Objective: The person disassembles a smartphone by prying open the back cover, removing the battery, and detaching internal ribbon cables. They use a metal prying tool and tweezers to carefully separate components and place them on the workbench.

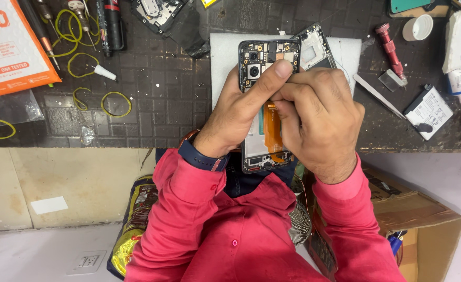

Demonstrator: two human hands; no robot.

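Nearest the camera are two red shirt sleeves, cuffs pushed toward the wrists, with a dark blue band on the left wrist. They reach over the near edge of the bench [152, 99], a dark mat ruled in small squares, scuffed and speckled with dust.

The left hand [241, 112] comes in from the lower left and clasps the opened phone [264, 62] along its left side, thumb stretched up across the phone's upper part beside the two round camera lenses. The right hand [319, 117] lies curled over the phone's right side, fingers folded tight and pressed against the left thumb; whether it pinches a small part or tool I cannot tell. Between the two hands shows a strip of orange flex ribbon [273, 130], glossy and flat, running down the phone's middle. The phone's back is off: a black frame, small metal shields and connectors at the top, a bare board at the bottom end, which overhangs the bench's near edge.

Under the phone lies a pale grey pad [225, 57], smooth and rectangular. Just right of the phone's top leans a second dark frame part [317, 47]. Farther right are a thin metal spudger [379, 96], a white-labelled flat battery [428, 110], a red knurled screwdriver [390, 48] and a small white cap [417, 27]. Toward the left far corner lie yellow-green rubber bands [116, 103] and an orange packet [11, 44].
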